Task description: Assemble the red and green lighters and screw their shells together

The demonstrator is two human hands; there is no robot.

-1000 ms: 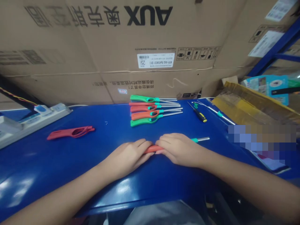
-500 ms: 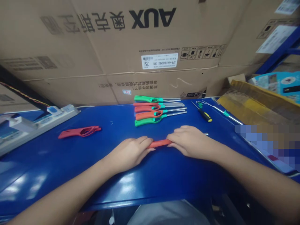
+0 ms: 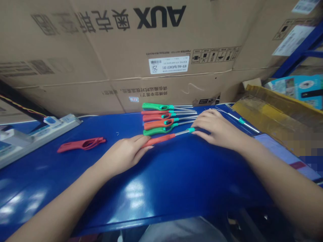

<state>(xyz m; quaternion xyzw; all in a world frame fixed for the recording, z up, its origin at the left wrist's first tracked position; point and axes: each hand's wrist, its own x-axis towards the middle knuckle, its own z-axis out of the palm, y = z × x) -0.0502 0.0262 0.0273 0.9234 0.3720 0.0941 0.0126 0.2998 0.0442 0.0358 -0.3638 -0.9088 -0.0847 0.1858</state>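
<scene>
My left hand (image 3: pixel 126 151) is closed round the orange-red handle of a long-nosed lighter (image 3: pixel 160 139), held just above the table. From the handle a metal tube (image 3: pixel 181 133) points to the right. A teal collar (image 3: pixel 190 130) sits along this tube, apart from the handle, and the fingertips of my right hand (image 3: pixel 213 129) pinch at it. The tube's far end is hidden by that hand. Behind lie several finished-looking lighters in a row, among them a green lighter (image 3: pixel 156 130) and an orange lighter (image 3: pixel 158 124). A loose red handle shell (image 3: pixel 81 144) rests at the left.
A white power strip (image 3: pixel 37 141) runs along the left side of the blue table (image 3: pixel 156 188). Cardboard boxes (image 3: pixel 101 60) form the back wall. At the right lie a metal tube with a teal collar (image 3: pixel 241 120), a phone-like screen (image 3: pixel 280 151) and a yellow-taped carton (image 3: pixel 267 111).
My right hand has moved away from the handle, up and to the right, with the teal collar. The metal tube now shows between. My left hand has shifted left and up with the lighter.
</scene>
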